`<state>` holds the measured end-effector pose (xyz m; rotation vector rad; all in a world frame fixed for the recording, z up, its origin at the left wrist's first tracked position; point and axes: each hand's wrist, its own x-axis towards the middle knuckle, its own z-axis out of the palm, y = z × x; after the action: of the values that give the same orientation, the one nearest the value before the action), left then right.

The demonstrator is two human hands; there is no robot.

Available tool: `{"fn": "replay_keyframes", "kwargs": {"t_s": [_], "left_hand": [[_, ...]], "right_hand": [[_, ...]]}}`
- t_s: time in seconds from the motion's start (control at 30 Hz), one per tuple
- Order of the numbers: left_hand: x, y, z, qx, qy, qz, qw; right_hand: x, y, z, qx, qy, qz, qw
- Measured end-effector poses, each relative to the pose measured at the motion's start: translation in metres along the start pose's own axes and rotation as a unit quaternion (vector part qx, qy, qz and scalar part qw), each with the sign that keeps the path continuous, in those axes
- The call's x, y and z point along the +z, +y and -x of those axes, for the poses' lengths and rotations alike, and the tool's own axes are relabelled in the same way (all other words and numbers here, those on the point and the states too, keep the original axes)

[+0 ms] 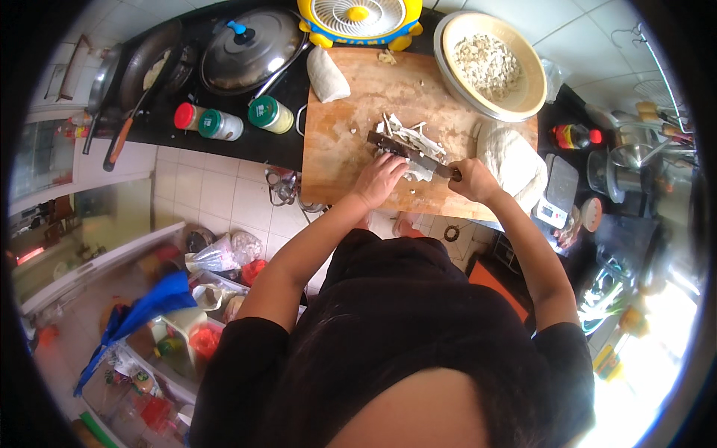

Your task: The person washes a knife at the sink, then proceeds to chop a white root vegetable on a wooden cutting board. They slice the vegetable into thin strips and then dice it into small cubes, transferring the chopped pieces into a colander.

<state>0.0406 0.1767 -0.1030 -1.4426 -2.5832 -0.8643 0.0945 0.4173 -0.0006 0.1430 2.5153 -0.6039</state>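
Observation:
My right hand (474, 179) is closed around the handle of a cleaver (403, 150), whose dark blade lies across a small heap of pale sliced food (417, 137) on the wooden cutting board (358, 162). Close to the blade, my left hand (382, 178) has its fingertips down on a pale piece of the same food (419, 171). Just what that piece is, I cannot tell. A pale, dough-like log (327, 75) rests at the board's far left corner. Beside my right hand is a larger pale, dough-like lump (508, 159).
A cream plastic basin (535, 84) of chopped pale pieces sits nested in a metal bowl at the back right. Behind the board stands a yellow-and-blue fan (358, 17). Lidded jars (271, 115) and a lidded wok (249, 50) are left; a kitchen scale (557, 187) and bottle (576, 136) right.

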Motion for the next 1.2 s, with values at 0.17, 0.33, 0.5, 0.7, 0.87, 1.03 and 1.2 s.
{"fn": "replay_keyframes", "kwargs": {"t_s": [0.17,0.33,0.5,0.7,0.87,1.03,1.2], "left_hand": [[-0.001,-0.005,0.006,0.018,0.004,-0.006,1.000],[0.005,0.005,0.008,0.007,0.016,0.001,1.000],[0.008,0.003,0.006,-0.009,0.023,0.024,0.999],[0.007,0.008,0.013,-0.037,0.008,0.071,0.997],[0.006,0.009,0.013,-0.020,0.018,0.054,0.998],[0.002,0.010,0.020,-0.012,0.018,0.044,0.999],[-0.006,0.005,0.031,-0.031,-0.011,0.050,0.998]], "right_hand": [[-0.023,-0.024,0.012,-0.001,-0.006,0.001,1.000],[0.004,-0.005,0.010,-0.026,0.020,-0.008,0.999],[-0.002,-0.009,0.011,-0.022,0.013,-0.014,1.000],[0.003,-0.013,0.018,0.025,-0.039,-0.018,0.999],[0.016,-0.008,0.015,0.018,-0.015,-0.019,1.000],[-0.002,-0.023,0.022,0.016,-0.031,-0.023,0.999],[0.015,-0.026,0.023,0.005,-0.026,-0.028,0.999]]}}
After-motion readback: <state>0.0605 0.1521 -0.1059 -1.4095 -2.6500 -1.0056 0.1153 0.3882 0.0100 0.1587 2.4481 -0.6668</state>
